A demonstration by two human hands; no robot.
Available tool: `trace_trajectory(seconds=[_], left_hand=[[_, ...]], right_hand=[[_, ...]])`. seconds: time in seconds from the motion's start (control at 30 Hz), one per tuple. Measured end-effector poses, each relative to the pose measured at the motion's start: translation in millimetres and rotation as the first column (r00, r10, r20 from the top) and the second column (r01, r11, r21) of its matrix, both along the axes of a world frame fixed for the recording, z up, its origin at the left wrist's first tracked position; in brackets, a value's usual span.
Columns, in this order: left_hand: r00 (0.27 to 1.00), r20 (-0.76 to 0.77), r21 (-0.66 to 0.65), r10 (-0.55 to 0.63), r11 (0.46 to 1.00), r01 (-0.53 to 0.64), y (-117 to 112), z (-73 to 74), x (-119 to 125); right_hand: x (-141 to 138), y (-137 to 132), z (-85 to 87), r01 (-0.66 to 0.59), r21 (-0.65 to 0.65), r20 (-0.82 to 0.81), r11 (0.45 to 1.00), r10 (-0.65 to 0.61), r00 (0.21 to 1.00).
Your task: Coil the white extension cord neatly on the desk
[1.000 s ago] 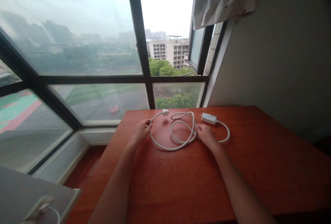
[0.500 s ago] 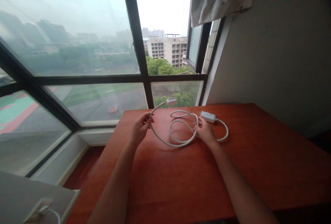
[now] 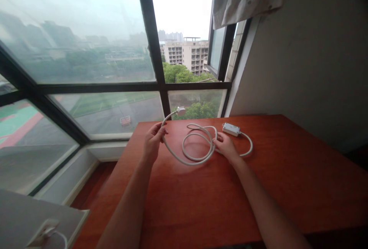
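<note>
White cord (image 3: 189, 164) looped on red-brown table (image 3: 184, 203) | left hand (image 3: 153, 141): thumb and fingers nearly together, cord pinched below raised plug (image 3: 181, 111) | right hand (image 3: 226, 146): fingers closed on cord's right-hand bend (contact partly hidden) | handling: light grip, wide curves should prevent kinks.

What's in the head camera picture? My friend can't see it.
A person's left hand and right hand hold a looped white cable at a reddish-brown table, its plug-like end raised beyond the left hand. A white box lies on the table beyond the right hand, with big windows behind.
</note>
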State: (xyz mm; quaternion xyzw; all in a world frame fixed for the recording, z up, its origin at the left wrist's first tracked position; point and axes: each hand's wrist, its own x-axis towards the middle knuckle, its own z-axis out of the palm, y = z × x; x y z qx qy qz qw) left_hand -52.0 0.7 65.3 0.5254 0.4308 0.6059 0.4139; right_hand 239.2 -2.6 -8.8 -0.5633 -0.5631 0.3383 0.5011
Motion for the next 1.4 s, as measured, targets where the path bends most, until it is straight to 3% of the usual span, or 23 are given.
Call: trace_trajectory(seconds=[0.07, 0.2, 0.4, 0.6, 0.7, 0.8, 0.93, 1.1, 1.17, 1.3, 1.4], left_hand=[[0.999, 0.033, -0.011, -0.005, 1.000, 0.006, 0, -0.3, 1], [0.993, 0.121, -0.016, -0.011, 1.000, 0.013, 0, -0.4, 0], [0.986, 0.165, -0.021, 0.010, 1.000, -0.007, 1, -0.2, -2], [0.955, 0.290, -0.034, 0.065, 0.998, -0.058, 3, -0.8, -9], [0.934, 0.343, -0.012, 0.098, 0.995, -0.100, 6, -0.1, -20], [0.918, 0.370, 0.010, 0.141, 0.988, -0.155, 9, 1.4, -30], [0.906, 0.391, 0.041, 0.162, 0.980, -0.193, 9, 1.7, -34], [0.904, 0.396, 0.073, 0.165, 0.975, -0.210, 9, -0.1, -31], [0.897, 0.414, 0.091, 0.153, 0.974, -0.208, 9, 0.5, -31], [0.880, 0.454, 0.107, 0.138, 0.972, -0.207, 8, 3.7, -30], [0.868, 0.478, 0.108, 0.136, 0.972, -0.211, 7, 5.1, -30]], right_hand=[[3, 2, 1.0, 0.051, 0.018, 0.019, 0.999, -0.051, 0.999], [5, -2, 12.3, 0.018, 0.035, -0.116, 0.999, -0.013, 0.993], [1, -19, 34.7, -0.018, 0.234, -0.285, 0.972, 0.086, 0.955], [10, -28, 50.0, -0.030, 0.303, -0.533, 0.952, 0.196, 0.823], [19, -24, 52.1, -0.035, 0.250, -0.618, 0.968, 0.188, 0.763], [26, -19, 50.3, -0.018, 0.129, -0.655, 0.992, 0.099, 0.749], [30, -18, 47.8, -0.044, 0.008, -0.609, 0.999, 0.040, 0.792], [37, -18, 46.4, -0.075, 0.023, -0.522, 0.997, 0.076, 0.850], [40, -16, 43.8, -0.044, 0.000, -0.526, 0.999, 0.037, 0.850], [45, -9, 35.2, 0.056, -0.117, -0.641, 0.992, -0.119, 0.758], [47, -7, 31.6, 0.032, -0.212, -0.665, 0.977, -0.168, 0.728]])
